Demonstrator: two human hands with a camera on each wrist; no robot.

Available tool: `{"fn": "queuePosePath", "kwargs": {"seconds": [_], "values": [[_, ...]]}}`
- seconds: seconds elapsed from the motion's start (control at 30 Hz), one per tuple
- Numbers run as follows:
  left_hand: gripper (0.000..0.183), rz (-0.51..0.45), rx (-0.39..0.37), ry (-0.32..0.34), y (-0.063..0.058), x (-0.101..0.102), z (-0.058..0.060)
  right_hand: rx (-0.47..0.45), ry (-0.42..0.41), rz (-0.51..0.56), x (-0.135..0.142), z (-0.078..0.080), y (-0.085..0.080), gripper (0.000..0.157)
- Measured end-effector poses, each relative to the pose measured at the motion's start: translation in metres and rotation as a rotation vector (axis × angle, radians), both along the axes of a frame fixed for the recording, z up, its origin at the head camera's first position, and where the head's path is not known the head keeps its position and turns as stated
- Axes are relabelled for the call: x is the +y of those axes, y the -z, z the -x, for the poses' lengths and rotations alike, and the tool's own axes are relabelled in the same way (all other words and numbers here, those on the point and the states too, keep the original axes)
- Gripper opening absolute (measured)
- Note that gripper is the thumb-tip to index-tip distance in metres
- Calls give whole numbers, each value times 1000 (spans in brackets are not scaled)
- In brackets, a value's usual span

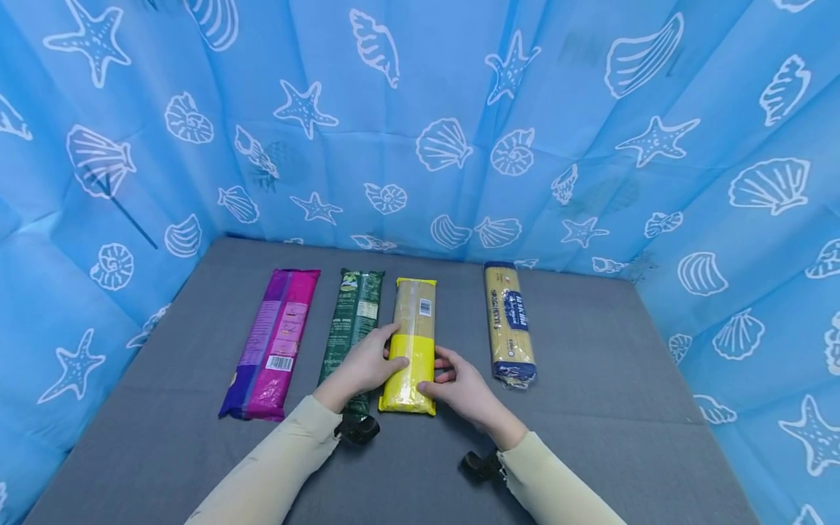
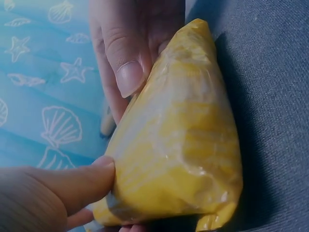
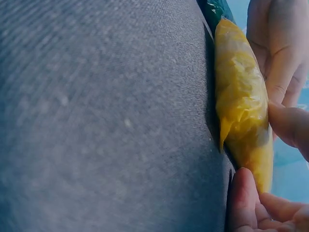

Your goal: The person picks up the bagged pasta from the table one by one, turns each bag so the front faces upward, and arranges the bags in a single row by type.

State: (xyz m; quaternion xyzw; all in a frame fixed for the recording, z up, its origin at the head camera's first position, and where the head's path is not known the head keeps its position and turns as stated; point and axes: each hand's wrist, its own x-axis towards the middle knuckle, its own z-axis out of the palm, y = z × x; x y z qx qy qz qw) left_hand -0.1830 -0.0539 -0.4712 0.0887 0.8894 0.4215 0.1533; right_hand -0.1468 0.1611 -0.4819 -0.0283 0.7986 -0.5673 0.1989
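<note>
Both hands grip a yellow, partly see-through spaghetti packet (image 1: 415, 372), one from each side near its lower half. My left hand (image 1: 363, 362) has its thumb over the left edge, and its wrist crosses above a green spaghetti packet (image 1: 354, 313). On the opposite edge, my right hand (image 1: 464, 386) lays its thumb on top with the fingers curled at the side. The right wrist view shows that hand's fingertips (image 3: 243, 193) low at the packet's edge, close to the cloth. Crinkled yellow wrapping (image 2: 178, 145) fills the middle of the left wrist view.
A pink and purple packet (image 1: 278, 343) lies at the left. To the right lies a clear spaghetti packet with blue ends (image 1: 510, 321). Grey cloth (image 1: 604, 379) covers the table, and a blue curtain with shell prints (image 1: 407, 146) rises along its back and sides.
</note>
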Motion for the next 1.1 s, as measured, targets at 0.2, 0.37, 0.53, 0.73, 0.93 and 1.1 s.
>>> {"fn": "queuePosePath", "kwargs": {"seconds": [0.2,0.37,0.53,0.73,0.93,1.1], "values": [[74,-151,-57,3,4,2,0,-10,-15,30,2,1,1,72],[75,-337,-127,-30,6,7,-1,-3,-19,34,-1,0,0,62],[74,-511,-207,-44,9,13,-4,-3,2,59,-2,-2,-1,57],[73,-606,-243,-69,9,16,-6,-32,48,138,-2,-7,-6,58],[73,-549,-187,-67,5,18,-7,-95,65,283,-1,-10,-6,61],[74,-510,-158,-69,3,18,-7,-79,84,345,0,-10,-5,63]]}}
